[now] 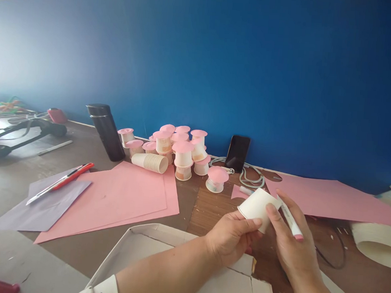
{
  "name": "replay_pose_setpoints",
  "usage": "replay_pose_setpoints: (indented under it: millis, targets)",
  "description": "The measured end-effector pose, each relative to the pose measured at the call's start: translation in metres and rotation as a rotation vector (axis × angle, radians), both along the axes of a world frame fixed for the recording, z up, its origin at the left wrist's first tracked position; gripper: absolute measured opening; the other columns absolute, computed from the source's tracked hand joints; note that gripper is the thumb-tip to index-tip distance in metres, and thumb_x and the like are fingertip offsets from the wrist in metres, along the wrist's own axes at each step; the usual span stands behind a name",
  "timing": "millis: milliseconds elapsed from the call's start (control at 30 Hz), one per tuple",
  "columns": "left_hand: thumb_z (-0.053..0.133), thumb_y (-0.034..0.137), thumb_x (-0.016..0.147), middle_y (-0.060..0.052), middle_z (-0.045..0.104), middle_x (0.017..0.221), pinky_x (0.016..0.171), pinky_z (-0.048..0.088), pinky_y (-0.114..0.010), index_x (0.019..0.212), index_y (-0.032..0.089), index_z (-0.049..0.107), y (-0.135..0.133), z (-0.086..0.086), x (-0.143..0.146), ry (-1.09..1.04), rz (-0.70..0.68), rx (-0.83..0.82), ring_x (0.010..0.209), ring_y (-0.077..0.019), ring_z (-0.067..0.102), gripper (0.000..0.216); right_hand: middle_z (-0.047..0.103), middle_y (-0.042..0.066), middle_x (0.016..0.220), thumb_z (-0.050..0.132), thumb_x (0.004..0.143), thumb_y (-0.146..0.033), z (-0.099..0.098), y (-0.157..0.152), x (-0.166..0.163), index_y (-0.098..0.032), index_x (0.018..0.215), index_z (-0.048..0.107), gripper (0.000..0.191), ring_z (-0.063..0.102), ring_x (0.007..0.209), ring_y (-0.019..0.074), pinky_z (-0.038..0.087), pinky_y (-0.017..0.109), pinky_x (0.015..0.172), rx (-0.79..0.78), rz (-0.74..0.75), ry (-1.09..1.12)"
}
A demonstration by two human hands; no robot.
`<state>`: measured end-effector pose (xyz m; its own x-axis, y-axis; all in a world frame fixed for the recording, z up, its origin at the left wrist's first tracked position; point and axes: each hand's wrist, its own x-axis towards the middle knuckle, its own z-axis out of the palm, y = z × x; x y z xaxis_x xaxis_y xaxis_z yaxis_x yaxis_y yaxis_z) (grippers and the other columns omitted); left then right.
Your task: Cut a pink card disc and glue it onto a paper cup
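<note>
My left hand (231, 238) is closed around the rim end of a white paper cup (255, 206), which lies tilted on its side in the air. In my right hand (296, 243) a white marker with a pink end (291, 221) is tucked between the fingers, while the thumb and a fingertip touch the cup's base end. Beyond the hands stands a short paper cup with a pink paper disc on top (217, 179). Several more disc-topped cups (183, 152) are grouped and partly stacked by the blue panel. A nested stack of paper cups (150, 162) lies in front of them.
Pink sheets (111, 198) and a grey-purple sheet (49, 207) with a red utility knife (62, 181) lie at left. A black bottle (105, 133) and a phone (238, 153) with a cable (251, 181) stand behind. White cardboard (155, 244) lies under my forearm.
</note>
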<state>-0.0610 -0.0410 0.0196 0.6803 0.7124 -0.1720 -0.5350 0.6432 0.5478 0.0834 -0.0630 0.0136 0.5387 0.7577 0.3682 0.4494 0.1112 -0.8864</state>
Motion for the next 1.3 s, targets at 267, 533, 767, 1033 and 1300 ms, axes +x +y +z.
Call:
replay_pose_setpoints:
  millis: [267,533,767,1033,1300]
  targets:
    - [0.072,0.008,0.074,-0.009,0.066,0.091,0.075,0.052,-0.021,0.086,0.008,0.068,0.011,-0.01,0.006,-0.004,0.325,-0.184,0.076,-0.0104,0.06,0.013,0.069,0.013,0.108,0.051,0.097,-0.049,0.014,-0.022,-0.012,-0.021,0.131,0.065,0.046,0.068,0.082,0.0237,0.055,0.041,0.084,0.216,-0.098,-0.305]
    - [0.073,0.013,0.075,-0.013,0.07,0.107,0.096,0.048,-0.028,0.097,0.008,0.073,0.009,-0.013,0.005,-0.02,0.308,-0.058,0.093,-0.0153,0.064,0.022,0.075,0.007,0.096,0.061,0.094,-0.031,0.002,-0.021,-0.017,-0.022,0.112,0.071,0.023,0.072,0.081,0.0215,0.058,0.035,0.078,0.27,0.101,-0.47]
    - [0.083,0.02,0.068,-0.013,0.072,0.109,0.107,0.041,-0.033,0.097,0.009,0.077,0.01,-0.014,0.006,-0.003,0.27,-0.011,0.102,-0.0195,0.065,0.031,0.076,0.007,0.09,0.063,0.092,-0.039,-0.002,-0.017,-0.017,-0.021,0.103,0.07,0.022,0.075,0.075,0.0209,0.059,0.033,0.072,0.226,0.048,-0.419]
    - [0.088,0.024,0.064,-0.011,0.075,0.103,0.109,0.042,-0.033,0.094,0.011,0.078,0.01,-0.015,0.005,-0.01,0.226,0.039,0.107,-0.0219,0.066,0.034,0.076,0.006,0.088,0.062,0.091,-0.044,-0.003,-0.013,-0.024,-0.022,0.098,0.071,0.025,0.074,0.071,0.0198,0.058,0.031,0.065,0.184,-0.005,-0.436]
    - [0.089,0.024,0.062,-0.013,0.075,0.107,0.11,0.041,-0.033,0.097,0.01,0.079,0.01,-0.018,0.008,-0.017,0.234,0.049,0.11,-0.0237,0.066,0.038,0.076,0.007,0.089,0.061,0.092,-0.046,-0.004,-0.012,-0.023,-0.021,0.098,0.071,0.028,0.074,0.074,0.021,0.058,0.032,0.067,0.184,-0.047,-0.463]
